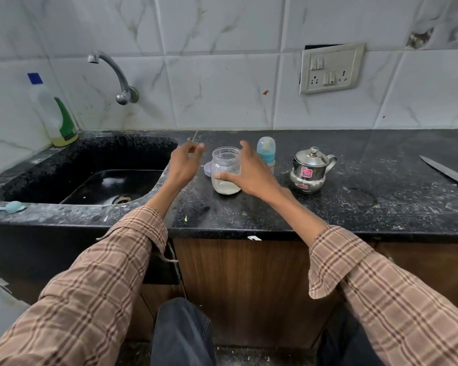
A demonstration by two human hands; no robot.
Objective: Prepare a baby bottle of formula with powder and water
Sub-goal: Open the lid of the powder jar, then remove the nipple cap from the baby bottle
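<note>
A clear plastic jar (225, 167) with a little pale powder at its bottom stands lidless on the black counter (249, 212). Its lid (208, 169) lies just left of it. My right hand (249, 170) curls around the jar's right side, thumb touching the lower front, fingers spread. My left hand (184, 161) hovers left of the jar, fingers apart, holding nothing. A blue-capped baby bottle (266, 151) stands behind my right hand. A small steel kettle (310, 170) with its lid on sits to the right. A light blue scoop (11, 207) lies on the counter's front left.
A black sink (37, 167) fills the left, under a wall tap (111, 72). A dish soap bottle (56, 114) stands in the back left corner. A knife blade (447, 171) lies at the far right. A wall socket (331, 68) sits above the counter.
</note>
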